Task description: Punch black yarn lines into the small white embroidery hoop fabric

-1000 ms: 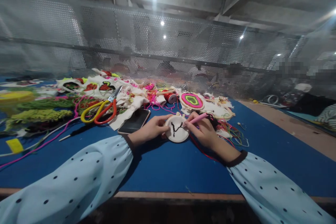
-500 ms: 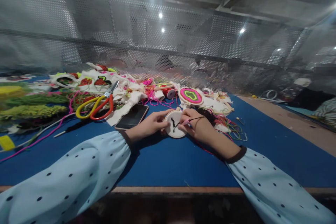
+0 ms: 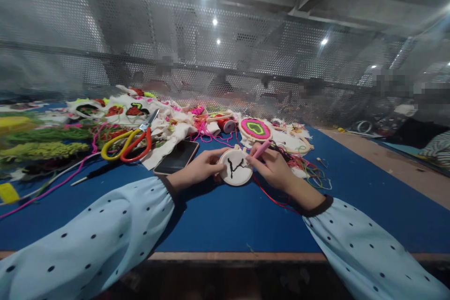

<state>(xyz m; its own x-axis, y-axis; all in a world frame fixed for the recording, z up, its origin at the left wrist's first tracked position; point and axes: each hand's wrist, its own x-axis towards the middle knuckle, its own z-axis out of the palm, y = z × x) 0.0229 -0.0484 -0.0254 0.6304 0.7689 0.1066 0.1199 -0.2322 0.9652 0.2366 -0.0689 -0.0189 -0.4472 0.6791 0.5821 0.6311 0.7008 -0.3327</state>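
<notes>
To your left on the blue table (image 3: 225, 225) lie yellow-and-red scissors (image 3: 128, 143) beside a dark phone (image 3: 176, 157). Beyond them you see green yarn (image 3: 42, 150), a red thread spool (image 3: 227, 125) and a pink-and-green hoop (image 3: 256, 129).

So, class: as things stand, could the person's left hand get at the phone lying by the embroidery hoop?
Probably yes. The phone lies face up on the blue table, just beside the left hand, with nothing over it. But that hand grips the embroidery hoop and would have to let go first.

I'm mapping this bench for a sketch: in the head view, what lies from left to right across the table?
Green yarn → scissors → phone → left hand → small hoop → right hand.
</notes>
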